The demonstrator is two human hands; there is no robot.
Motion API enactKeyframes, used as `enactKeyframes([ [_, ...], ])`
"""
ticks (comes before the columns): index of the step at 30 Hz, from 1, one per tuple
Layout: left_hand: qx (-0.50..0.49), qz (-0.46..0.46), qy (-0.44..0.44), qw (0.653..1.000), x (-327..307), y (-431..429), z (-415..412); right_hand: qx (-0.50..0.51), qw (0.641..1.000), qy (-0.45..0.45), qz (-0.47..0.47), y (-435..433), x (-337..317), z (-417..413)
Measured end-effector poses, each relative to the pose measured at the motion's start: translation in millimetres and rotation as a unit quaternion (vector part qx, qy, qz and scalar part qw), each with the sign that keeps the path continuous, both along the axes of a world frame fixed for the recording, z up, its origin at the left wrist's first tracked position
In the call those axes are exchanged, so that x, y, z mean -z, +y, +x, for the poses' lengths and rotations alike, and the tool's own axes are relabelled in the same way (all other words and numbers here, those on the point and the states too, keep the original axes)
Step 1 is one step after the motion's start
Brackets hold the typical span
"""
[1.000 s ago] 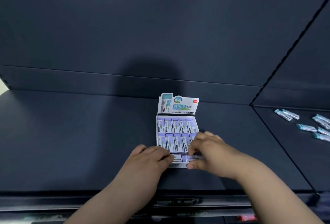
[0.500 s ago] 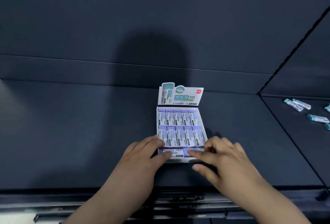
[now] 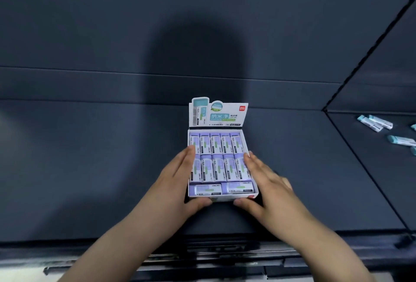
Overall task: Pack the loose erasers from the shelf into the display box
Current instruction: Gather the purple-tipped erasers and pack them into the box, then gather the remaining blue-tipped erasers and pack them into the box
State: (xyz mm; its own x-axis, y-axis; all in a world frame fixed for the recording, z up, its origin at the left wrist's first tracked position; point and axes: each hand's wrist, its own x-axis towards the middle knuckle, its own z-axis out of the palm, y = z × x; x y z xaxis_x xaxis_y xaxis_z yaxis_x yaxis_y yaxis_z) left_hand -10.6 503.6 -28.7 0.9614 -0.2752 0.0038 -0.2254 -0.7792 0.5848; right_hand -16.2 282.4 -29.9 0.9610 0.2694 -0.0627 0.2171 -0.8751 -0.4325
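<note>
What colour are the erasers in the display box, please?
The erasers are lilac and white; head view.

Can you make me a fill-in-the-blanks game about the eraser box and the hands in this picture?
1. The back row of the white cardboard display box holds ____ purple-wrapped erasers.
2. Its front row holds ____ of them, lying sideways.
3. The loose teal-tipped erasers lie on the box's ____ side.
4. The box sits ____ the left hand and the right hand.

Missing words: five; two; right; between.

White display box (image 3: 222,198), flap upright, on dark shelf (image 3: 90,169); purple erasers (image 3: 216,144) fill it.
</note>
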Motion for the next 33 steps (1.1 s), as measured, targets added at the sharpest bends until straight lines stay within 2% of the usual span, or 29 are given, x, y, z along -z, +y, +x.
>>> enactKeyframes([
  [2,0.011,0.022,-0.012,1.000,-5,-2,-1,-0.008,1.000,-0.003,0.001,-5,-1,-1],
  [4,0.030,0.078,-0.082,0.993,-11,-9,1,-0.018,1.000,-0.015,-0.012,-9,-7,-1],
  [8,0.078,0.175,-0.162,0.968,-21,-46,8,-0.022,0.997,-0.048,-0.055,-27,-17,2],
  [16,0.108,0.225,-0.248,0.936,-27,-176,28,0.028,0.993,-0.042,-0.104,-151,-33,0],
  [27,0.134,0.217,-0.218,0.942,-10,-414,18,0.061,0.992,0.023,-0.107,-386,-36,-4],
  [33,0.127,0.228,-0.172,0.950,3,-453,5,0.050,0.993,0.042,-0.102,-440,-27,-2],
])
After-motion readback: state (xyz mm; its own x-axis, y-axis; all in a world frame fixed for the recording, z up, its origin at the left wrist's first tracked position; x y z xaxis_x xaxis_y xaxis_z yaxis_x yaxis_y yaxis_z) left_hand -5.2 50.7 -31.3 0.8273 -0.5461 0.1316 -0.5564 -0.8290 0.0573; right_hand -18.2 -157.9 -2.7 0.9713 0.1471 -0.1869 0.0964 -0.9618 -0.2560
